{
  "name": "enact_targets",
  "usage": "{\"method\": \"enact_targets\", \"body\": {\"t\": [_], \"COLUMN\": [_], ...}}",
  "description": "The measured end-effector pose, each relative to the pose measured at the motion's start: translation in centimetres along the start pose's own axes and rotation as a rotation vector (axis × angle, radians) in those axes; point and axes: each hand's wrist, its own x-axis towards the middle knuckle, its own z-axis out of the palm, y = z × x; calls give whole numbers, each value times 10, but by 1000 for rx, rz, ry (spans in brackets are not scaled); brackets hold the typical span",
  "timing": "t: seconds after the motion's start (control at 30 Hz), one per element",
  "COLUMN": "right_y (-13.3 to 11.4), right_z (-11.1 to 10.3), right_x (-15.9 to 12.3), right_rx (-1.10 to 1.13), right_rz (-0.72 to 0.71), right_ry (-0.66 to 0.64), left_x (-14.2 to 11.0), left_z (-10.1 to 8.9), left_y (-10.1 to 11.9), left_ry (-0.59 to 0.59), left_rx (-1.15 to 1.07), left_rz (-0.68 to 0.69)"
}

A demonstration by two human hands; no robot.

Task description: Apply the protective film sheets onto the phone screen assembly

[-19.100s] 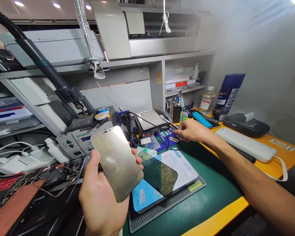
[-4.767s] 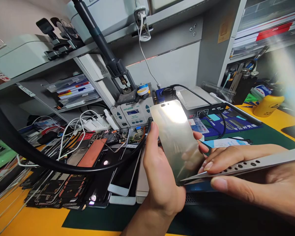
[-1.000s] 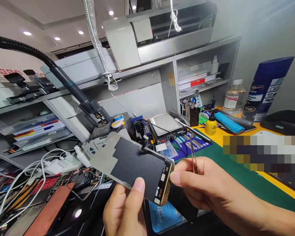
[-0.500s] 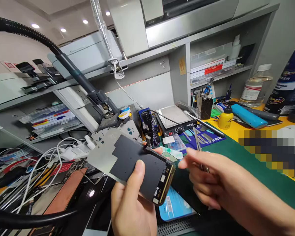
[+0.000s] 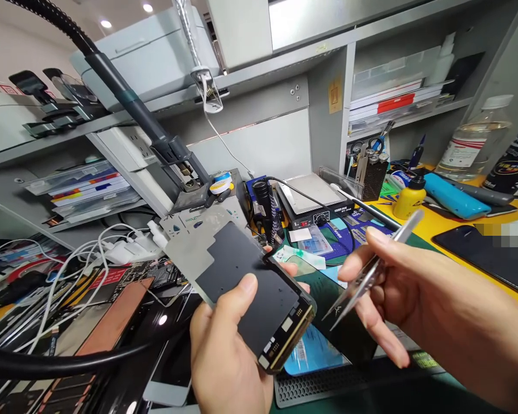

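Note:
My left hand (image 5: 224, 356) grips a phone display panel (image 5: 242, 282) with its back side up: a dark sheet on silver metal, gold contacts at the near right corner. The thumb lies across the dark sheet and the fingertips show past the far edge. My right hand (image 5: 414, 293) pinches silver metal tweezers (image 5: 371, 273). Their tips point down-left and hover just right of the panel's contact corner, not touching it. Under both hands lie a black screen protector (image 5: 349, 333) and a blue-white package (image 5: 311, 353) on a ribbed black mat (image 5: 328, 385).
A heap of dismantled phones (image 5: 112, 322) and white cables (image 5: 69, 264) fills the left. A black flexible arm (image 5: 125, 92) crosses above it. Behind stand a soldering station (image 5: 198, 215), a heating plate (image 5: 311, 198), a yellow bottle (image 5: 409, 198), a clear bottle (image 5: 470, 144) and a black phone (image 5: 487, 259).
The panel was flipped from its shiny front to its back side. In the last second the right hand turned the tweezers from upright to pointing down-left toward the panel's corner.

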Motion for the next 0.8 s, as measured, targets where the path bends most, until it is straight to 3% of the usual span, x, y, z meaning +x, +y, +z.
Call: {"method": "enact_targets", "body": {"t": [0.3, 0.8], "right_y": [2, 8], "right_z": [7, 3], "right_x": [-2, -4], "right_rx": [-106, -71], "right_rz": [-28, 31], "right_ry": [85, 72], "left_x": [-5, 0], "left_z": [4, -1], "left_y": [1, 0], "left_ry": [-6, -61], "left_rx": [-21, 16], "left_rz": [-56, -83]}}
